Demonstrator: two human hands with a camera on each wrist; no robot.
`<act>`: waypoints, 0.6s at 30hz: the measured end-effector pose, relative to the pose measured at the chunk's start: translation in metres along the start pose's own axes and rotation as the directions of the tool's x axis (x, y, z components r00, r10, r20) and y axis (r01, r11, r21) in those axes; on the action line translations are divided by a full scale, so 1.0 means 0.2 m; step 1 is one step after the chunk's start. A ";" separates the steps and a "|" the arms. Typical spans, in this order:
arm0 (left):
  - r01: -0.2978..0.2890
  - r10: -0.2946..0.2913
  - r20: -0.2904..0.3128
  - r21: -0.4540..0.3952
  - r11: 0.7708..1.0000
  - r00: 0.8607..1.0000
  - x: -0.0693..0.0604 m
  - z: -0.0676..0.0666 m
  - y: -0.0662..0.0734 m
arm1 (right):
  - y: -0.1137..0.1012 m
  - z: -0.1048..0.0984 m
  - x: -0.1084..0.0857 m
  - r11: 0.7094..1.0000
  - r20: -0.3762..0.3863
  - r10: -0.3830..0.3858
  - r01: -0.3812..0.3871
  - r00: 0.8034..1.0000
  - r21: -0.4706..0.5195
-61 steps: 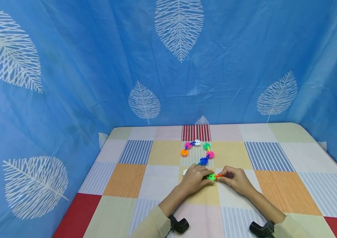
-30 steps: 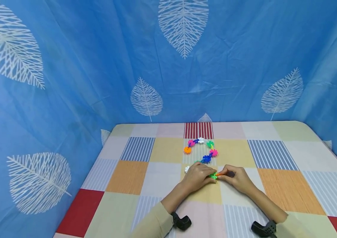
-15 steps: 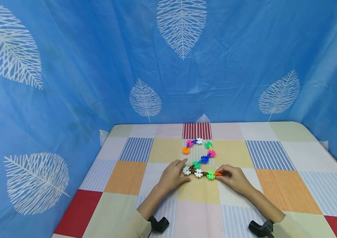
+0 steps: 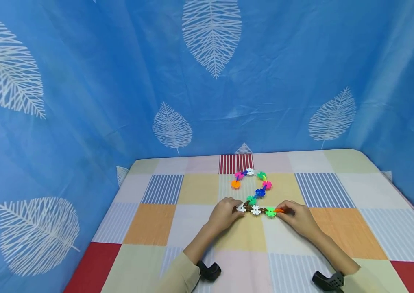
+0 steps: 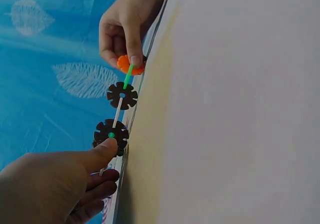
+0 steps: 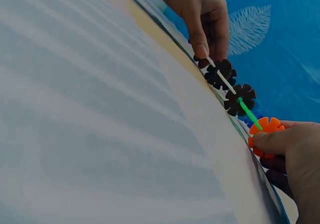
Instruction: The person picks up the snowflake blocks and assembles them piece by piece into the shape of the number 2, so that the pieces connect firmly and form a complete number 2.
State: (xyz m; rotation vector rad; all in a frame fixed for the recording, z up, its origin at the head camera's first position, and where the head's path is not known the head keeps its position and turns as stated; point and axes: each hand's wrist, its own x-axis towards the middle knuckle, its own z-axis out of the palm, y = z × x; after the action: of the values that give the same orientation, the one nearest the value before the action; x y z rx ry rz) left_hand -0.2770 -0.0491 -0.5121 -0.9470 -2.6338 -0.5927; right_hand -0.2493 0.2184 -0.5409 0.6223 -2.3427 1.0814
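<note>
A chain of interlocking snowflake discs [image 4: 260, 193] lies on the table in a curve like the figure 2. Its upper part has orange, pink, blue, white and green discs. The bottom row has white discs [image 4: 256, 210], brown discs set edgewise between them, a green disc [image 4: 271, 212] and an orange disc [image 5: 131, 64] at the right end. My left hand [image 4: 224, 213] pinches the row's left-end white disc [image 4: 241, 208]; in the left wrist view its thumb rests on a dark disc [image 5: 111, 134]. My right hand [image 4: 300, 219] pinches the orange disc, which its fingers partly cover in the head view.
A patchwork tablecloth [image 4: 241, 264] covers the table. Blue curtains [image 4: 265, 81] with white leaf prints hang behind and at both sides. Black wrist cameras [image 4: 210, 272] sit on both wrists.
My left hand has let go near the green disc, drawn back left and taken hold of the bottom row's left end. The chain has slid slightly right. The right hand keeps pinching the orange disc.
</note>
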 end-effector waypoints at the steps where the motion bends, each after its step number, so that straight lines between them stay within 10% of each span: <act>1: 0.000 0.000 0.000 0.009 1.000 1.000 0.00 0.00 0.00 | 0.00 -0.01 0.00 1.000 -0.004 0.004 -0.004 1.000 -0.002; 18: 0.065 -0.067 -0.027 -0.076 0.995 0.997 -0.09 -0.06 -0.08 | -0.02 0.07 0.05 1.000 0.014 -0.004 0.004 1.000 -0.009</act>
State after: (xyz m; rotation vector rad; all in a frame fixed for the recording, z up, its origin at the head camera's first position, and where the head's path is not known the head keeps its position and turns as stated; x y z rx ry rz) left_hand -0.2732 -0.0760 -0.5138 -0.8678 -2.6421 -0.7206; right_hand -0.2575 0.2030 -0.5398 0.6325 -2.3564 1.0672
